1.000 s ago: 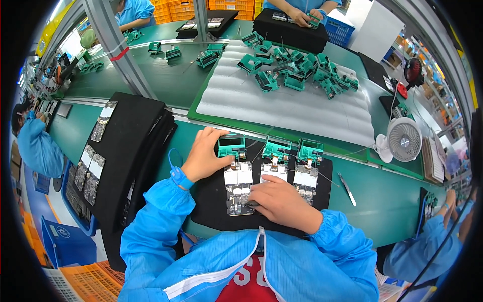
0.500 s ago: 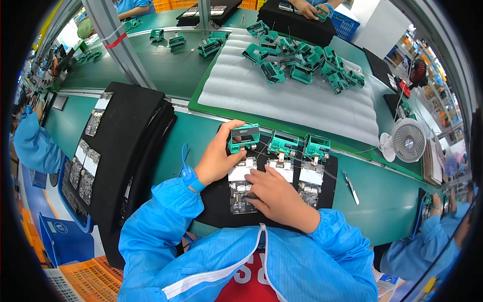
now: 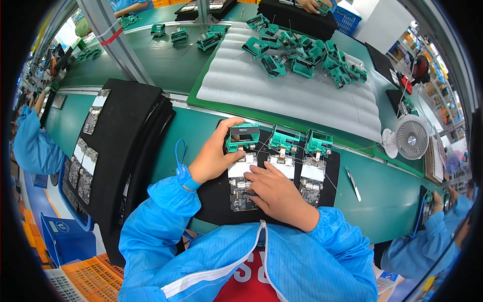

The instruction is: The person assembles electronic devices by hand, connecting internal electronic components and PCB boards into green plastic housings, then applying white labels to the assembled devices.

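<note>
My left hand is closed round a green plastic frame, thumb below and fingers along its left and top. Just under this frame lies a circuit board with a white band. My right hand rests over that board's right side, fingers apart and fingertips touching it. It partly covers a second board, which sits below another green frame. A third board lies at the right under a third green frame. All three boards lie on a black mat.
Tweezers lie right of the mat. Beyond, white foam sheeting bears many loose green frames. A black foam stack with boards stands left, a small fan right. Co-workers sit around; a metal post rises far left.
My right hand's fingers have shifted slightly on the left board. My left hand keeps its hold on the green frame. The whole view has moved slightly.
</note>
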Demonstrator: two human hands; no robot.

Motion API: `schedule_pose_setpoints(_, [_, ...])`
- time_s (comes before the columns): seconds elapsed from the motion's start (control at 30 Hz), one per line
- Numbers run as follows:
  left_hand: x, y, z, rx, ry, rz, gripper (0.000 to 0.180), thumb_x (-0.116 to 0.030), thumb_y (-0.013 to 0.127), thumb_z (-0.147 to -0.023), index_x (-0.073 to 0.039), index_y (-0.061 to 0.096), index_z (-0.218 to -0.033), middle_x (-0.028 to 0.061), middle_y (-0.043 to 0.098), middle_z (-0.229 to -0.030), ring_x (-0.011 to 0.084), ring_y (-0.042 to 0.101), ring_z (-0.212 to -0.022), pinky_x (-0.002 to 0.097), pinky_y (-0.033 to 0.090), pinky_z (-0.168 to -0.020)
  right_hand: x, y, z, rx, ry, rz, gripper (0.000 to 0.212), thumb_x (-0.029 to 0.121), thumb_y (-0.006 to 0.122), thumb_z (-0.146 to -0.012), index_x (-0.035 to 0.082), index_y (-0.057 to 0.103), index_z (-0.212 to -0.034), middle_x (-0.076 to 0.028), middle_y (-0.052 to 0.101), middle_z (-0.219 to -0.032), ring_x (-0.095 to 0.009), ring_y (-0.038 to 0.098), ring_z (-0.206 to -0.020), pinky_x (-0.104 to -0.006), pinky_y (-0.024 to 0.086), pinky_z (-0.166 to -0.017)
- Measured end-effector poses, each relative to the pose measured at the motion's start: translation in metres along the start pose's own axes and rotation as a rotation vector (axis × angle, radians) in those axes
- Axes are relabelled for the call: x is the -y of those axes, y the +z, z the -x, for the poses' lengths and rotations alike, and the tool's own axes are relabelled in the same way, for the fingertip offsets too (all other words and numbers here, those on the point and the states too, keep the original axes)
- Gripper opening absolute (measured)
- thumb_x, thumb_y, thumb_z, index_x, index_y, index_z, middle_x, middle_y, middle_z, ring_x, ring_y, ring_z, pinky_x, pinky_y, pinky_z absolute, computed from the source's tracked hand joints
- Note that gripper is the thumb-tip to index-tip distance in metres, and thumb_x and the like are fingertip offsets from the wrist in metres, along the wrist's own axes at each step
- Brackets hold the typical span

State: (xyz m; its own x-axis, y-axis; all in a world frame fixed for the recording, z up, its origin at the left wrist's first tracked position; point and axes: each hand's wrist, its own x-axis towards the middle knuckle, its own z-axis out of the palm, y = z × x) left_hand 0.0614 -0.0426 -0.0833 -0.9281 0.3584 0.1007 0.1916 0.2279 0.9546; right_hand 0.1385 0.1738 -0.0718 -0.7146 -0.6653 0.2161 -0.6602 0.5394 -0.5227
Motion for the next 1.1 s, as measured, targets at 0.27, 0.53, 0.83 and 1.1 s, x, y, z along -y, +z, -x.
schedule_pose_setpoints(0.27, [0.002, -0.003, 0.001, 0.005, 0.000, -0.028, 0.079, 0.010, 0.073, -0.084, -0.018, 0.037, -0.148, 0.0104, 0.053, -0.114, 0.0148, 0.057, -0.104, 0.0302, 0.056, -0.087, 0.001, 0.000, -0.001, -0.002, 0.002, -0.003, 0.023, 0.010, 0.075, -0.083, 0.004, 0.063, -0.102, -0.014, 0.064, -0.131, -0.032, 0.052, -0.135, -0.0531, 0.036, -0.117])
schedule_pose_setpoints(0.53, [0.013, 0.006, -0.001, -0.072, 0.141, -0.104, 0.072, 0.006, 0.076, -0.081, -0.013, 0.045, -0.142, 0.0118, 0.053, -0.136, 0.0303, 0.057, -0.119, 0.0379, 0.050, -0.095, -0.001, 0.000, -0.001, -0.016, -0.031, 0.019, 0.028, 0.012, 0.076, -0.081, 0.002, 0.063, -0.104, -0.015, 0.063, -0.130, -0.033, 0.053, -0.132, -0.0513, 0.039, -0.115])
schedule_pose_setpoints(0.83, [0.006, 0.011, 0.002, -0.056, 0.265, -0.303, 0.074, 0.008, 0.072, -0.081, -0.013, 0.041, -0.145, 0.0175, 0.053, -0.121, 0.0405, 0.057, -0.113, 0.0419, 0.050, -0.093, -0.001, -0.001, -0.002, -0.012, -0.033, 0.025, 0.027, 0.011, 0.076, -0.080, 0.002, 0.063, -0.103, -0.014, 0.062, -0.132, -0.033, 0.052, -0.134, -0.0506, 0.039, -0.116])
schedule_pose_setpoints(1.1, [0.009, 0.006, 0.002, -0.063, 0.279, -0.247, 0.075, 0.010, 0.068, -0.083, -0.014, 0.039, -0.148, 0.0181, 0.053, -0.119, 0.0402, 0.059, -0.109, 0.0432, 0.051, -0.090, -0.018, -0.023, -0.031, -0.134, 0.045, 0.027, 0.020, 0.011, 0.073, -0.086, 0.003, 0.065, -0.102, -0.013, 0.069, -0.096, -0.034, 0.067, -0.089, -0.0423, 0.055, -0.076])
